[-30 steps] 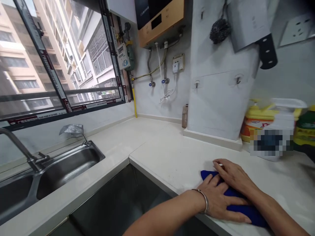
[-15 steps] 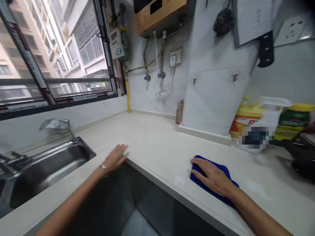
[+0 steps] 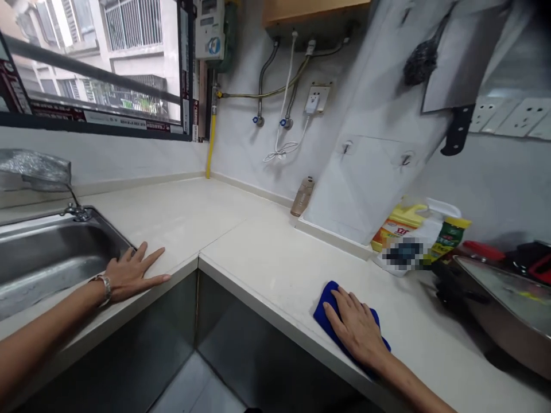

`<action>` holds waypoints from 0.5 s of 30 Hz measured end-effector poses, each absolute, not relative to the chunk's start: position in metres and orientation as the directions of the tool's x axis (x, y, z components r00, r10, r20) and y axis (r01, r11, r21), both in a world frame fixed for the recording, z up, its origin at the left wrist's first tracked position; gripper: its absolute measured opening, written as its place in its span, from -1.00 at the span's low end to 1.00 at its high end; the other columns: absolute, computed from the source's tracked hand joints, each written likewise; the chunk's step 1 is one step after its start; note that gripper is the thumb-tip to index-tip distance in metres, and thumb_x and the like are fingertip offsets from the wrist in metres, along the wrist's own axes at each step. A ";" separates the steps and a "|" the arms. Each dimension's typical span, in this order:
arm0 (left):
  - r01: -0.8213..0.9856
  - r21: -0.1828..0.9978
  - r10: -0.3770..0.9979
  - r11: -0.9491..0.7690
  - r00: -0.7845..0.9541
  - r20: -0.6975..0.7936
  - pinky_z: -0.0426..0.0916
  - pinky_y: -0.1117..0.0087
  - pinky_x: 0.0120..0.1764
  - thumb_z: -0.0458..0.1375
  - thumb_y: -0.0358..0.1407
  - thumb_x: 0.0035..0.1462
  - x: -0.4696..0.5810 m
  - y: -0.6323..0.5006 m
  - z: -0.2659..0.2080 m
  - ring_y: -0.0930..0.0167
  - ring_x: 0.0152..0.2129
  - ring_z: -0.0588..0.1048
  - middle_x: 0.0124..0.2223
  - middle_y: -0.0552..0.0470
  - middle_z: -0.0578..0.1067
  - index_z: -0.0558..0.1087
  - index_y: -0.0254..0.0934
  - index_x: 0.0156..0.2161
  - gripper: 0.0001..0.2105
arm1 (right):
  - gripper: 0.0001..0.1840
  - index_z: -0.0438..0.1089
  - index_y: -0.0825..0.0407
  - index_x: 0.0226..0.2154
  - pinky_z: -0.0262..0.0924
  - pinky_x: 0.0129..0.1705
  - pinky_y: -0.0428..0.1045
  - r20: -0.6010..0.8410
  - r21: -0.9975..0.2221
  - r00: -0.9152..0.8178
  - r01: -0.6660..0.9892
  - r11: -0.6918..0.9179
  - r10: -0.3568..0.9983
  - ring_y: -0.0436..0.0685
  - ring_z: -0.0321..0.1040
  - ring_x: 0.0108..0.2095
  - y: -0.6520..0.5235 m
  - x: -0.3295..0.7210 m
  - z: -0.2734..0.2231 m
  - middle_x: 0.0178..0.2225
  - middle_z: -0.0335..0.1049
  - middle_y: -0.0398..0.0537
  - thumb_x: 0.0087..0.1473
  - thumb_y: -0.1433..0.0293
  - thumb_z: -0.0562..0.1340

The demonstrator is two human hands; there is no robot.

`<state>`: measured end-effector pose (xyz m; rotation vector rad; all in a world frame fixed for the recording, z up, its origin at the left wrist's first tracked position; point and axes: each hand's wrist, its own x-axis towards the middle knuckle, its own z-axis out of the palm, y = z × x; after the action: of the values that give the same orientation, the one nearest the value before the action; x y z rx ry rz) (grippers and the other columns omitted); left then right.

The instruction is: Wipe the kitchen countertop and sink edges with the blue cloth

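My right hand [image 3: 355, 324] presses down on a folded blue cloth [image 3: 327, 314] on the pale countertop [image 3: 267, 275], near its front edge. The fingers are slightly bent over the cloth, and the hand covers much of it. On the left, my left hand [image 3: 134, 272] rests with fingers spread on the counter beside the steel sink [image 3: 101, 229]. It holds nothing, and a metal bracelet [image 3: 104, 288] circles its wrist.
A brown bottle [image 3: 302, 197] stands by the wall pillar. Cleaning-product containers [image 3: 400, 221] and a glass-lidded pan [image 3: 508, 310] sit at the right. A cleaver [image 3: 460, 74] and a scourer [image 3: 420, 62] hang above. A faucet [image 3: 76, 211] rises behind the sink.
The view has turned and tilted down. My left hand has moved left, from near the counter's inner corner to beside the sink. My right hand is still on the cloth, both nearer the front edge.
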<state>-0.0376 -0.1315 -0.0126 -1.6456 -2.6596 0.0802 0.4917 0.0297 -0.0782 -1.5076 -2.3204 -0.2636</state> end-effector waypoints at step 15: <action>0.898 0.072 0.900 0.435 -0.435 -0.008 0.02 -0.06 0.24 -0.01 0.40 -0.02 -0.034 -0.132 -0.024 -0.08 0.34 -0.02 0.47 -0.15 -0.18 -0.06 0.05 0.39 -0.06 | -0.54 0.23 0.13 0.12 0.23 -0.02 0.43 0.577 0.134 -0.622 0.712 0.689 0.530 0.50 0.22 0.09 -0.020 0.263 -0.058 0.09 0.29 0.40 0.32 0.22 -0.04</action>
<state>-0.0339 -0.1325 -0.0237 -1.6924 -2.6988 -0.0903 0.2629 -0.0204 -0.0582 -0.9553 -2.3963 -0.4828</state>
